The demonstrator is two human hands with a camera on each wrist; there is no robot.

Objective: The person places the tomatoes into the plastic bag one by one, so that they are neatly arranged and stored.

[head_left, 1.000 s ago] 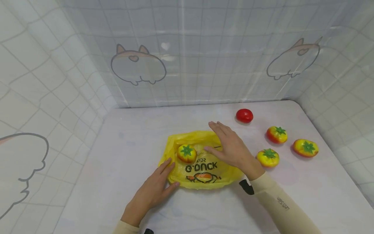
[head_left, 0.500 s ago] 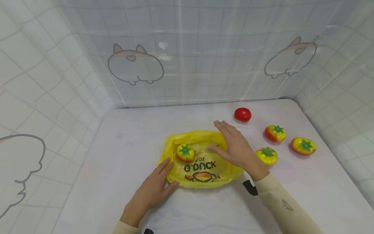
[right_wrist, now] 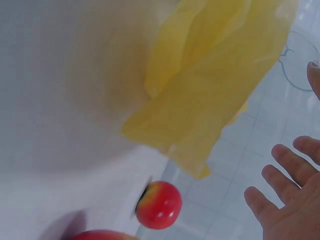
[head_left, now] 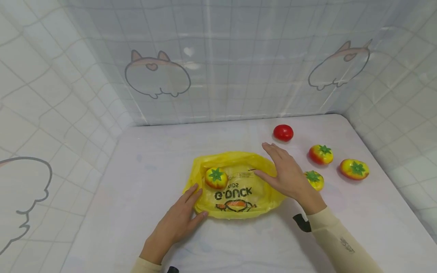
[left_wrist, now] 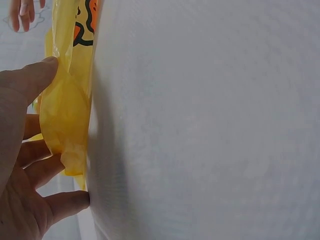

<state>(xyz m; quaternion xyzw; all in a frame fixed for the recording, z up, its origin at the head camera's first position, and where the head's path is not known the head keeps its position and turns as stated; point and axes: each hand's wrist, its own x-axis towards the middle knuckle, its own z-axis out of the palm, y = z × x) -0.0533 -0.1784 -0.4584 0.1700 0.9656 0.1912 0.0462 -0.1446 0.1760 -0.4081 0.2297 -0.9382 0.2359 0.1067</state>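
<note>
A yellow plastic bag (head_left: pixel 235 216) with duck print lies on the table, its mouth spread. Inside, toward its left end, sits a yellow-red toy fruit (head_left: pixel 216 178) with a green leaf top. My left hand (head_left: pixel 179 218) touches the bag's left end, fingers extended; in the left wrist view its thumb (left_wrist: pixel 37 77) rests against the yellow plastic. My right hand (head_left: pixel 288 174) hovers over the bag's right end with fingers spread and nothing held. In the right wrist view that hand stands apart from the bag (right_wrist: pixel 200 100).
Right of the bag lie leaf-topped toy fruits: one partly behind my right hand (head_left: pixel 315 180), a red-yellow one (head_left: pixel 321 154) and another farther right (head_left: pixel 354 169). A plain red fruit (head_left: pixel 283 133) sits near the table's back edge. Tile-patterned curtains (head_left: pixel 222 76) surround the table.
My right hand has moved rightward from over the bag's middle toward its right end and now partly covers a fruit. The left hand stays at the bag's left end.
</note>
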